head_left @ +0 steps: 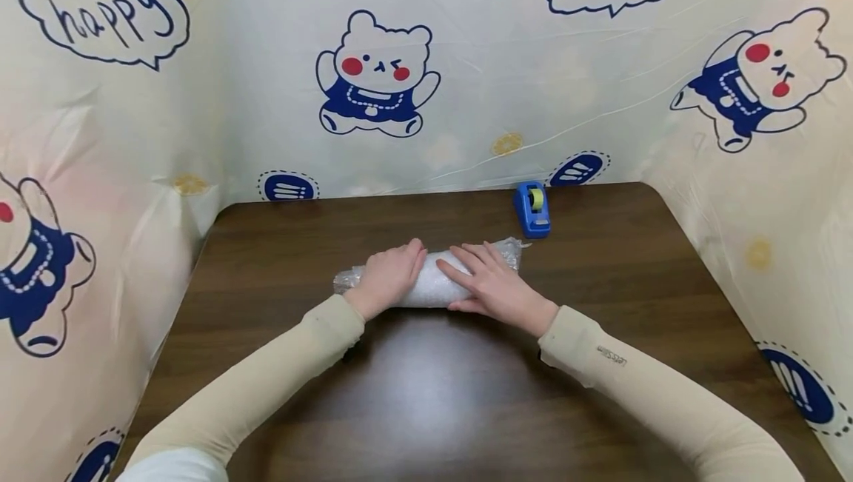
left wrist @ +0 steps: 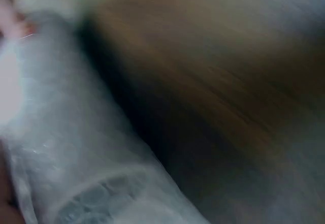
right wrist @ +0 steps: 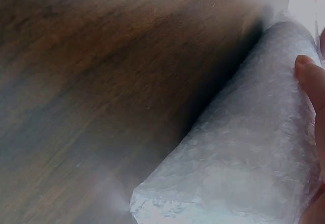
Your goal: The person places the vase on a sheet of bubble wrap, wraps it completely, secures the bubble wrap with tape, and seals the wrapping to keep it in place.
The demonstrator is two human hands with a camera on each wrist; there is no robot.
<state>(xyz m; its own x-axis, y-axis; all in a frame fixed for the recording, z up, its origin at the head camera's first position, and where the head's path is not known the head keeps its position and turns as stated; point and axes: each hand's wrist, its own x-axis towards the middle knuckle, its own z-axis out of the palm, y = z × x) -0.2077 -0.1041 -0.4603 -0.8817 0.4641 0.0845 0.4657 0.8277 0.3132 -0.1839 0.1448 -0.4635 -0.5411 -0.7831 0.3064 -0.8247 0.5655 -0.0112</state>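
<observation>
A cylindrical bundle in clear bubble wrap (head_left: 433, 282) lies crosswise on the table, its crinkled loose ends sticking out left and right. What is inside cannot be made out. My left hand (head_left: 391, 273) grips its left part, fingers bent over the top. Over the right part, my right hand (head_left: 496, 286) holds it with fingers spread across the top and the thumb low on the near side. In the left wrist view the wrap (left wrist: 76, 117) is blurred, with bubbles showing at one edge. The right wrist view shows the bundle (right wrist: 244, 148) with a digit (right wrist: 311, 76) against its side.
A blue tape dispenser (head_left: 533, 209) with a yellowish roll stands near the table's back edge, behind the bundle's right end. The dark wooden table (head_left: 426, 400) is bordered at the back and sides by pale cloth (head_left: 493, 45) printed with cartoon bears.
</observation>
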